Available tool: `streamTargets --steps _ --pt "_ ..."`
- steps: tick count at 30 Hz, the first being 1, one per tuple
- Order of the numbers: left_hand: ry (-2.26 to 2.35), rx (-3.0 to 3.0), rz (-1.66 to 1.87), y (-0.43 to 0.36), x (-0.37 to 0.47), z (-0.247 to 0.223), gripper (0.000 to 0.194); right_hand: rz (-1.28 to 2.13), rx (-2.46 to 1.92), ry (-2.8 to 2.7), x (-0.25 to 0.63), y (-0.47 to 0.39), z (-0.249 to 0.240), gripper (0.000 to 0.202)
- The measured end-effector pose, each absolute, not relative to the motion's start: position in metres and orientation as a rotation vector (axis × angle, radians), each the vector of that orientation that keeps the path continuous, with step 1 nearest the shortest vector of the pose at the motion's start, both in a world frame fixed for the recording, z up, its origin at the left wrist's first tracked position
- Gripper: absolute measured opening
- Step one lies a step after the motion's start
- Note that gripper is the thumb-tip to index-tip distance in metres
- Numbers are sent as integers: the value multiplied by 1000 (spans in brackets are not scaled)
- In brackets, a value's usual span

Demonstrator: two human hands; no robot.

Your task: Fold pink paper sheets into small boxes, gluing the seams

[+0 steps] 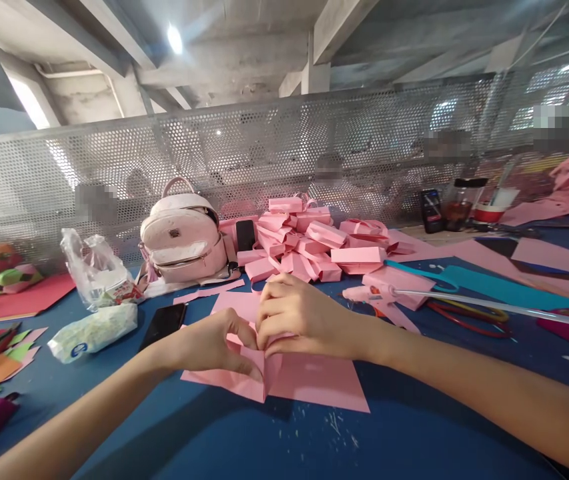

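A pink paper sheet (317,383) lies on the blue table in front of me, with a raised fold near its middle. My left hand (219,343) grips the left side of that fold between thumb and fingers. Touching it from the right, my right hand (299,320) has its fingers bent and pressed together on the upper part of the fold. The fingertips of both hands meet there and hide part of the paper. Behind the hands rises a pile of folded pink paper pieces (301,237).
A pink glue gun (377,297) lies right of the hands, a black phone (164,323) and a tissue pack (94,331) left. A pink backpack (181,233) stands behind. Coloured scraps (1,353) lie far left; a jar (460,203) stands at the back right.
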State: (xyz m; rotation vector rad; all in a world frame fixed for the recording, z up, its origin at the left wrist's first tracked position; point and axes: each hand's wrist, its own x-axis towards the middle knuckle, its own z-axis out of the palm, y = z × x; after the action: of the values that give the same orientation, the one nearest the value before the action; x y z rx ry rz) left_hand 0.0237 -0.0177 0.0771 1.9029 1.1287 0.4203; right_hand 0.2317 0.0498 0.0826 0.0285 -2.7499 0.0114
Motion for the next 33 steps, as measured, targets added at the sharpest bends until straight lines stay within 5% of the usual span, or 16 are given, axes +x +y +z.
streamTargets --steps 14,23,28,33 --pt "1304 2188 -12 -11 12 84 48 -3 76 -2749 231 41 85 18" --pt "1508 2362 -312 -17 10 89 39 -47 42 -2738 240 36 83 15" --pt "1487 2381 2 -27 17 95 43 -91 1 -2735 241 34 85 16" --pt "1353 2261 385 -28 25 85 25 -128 -38 -2689 244 32 86 15"
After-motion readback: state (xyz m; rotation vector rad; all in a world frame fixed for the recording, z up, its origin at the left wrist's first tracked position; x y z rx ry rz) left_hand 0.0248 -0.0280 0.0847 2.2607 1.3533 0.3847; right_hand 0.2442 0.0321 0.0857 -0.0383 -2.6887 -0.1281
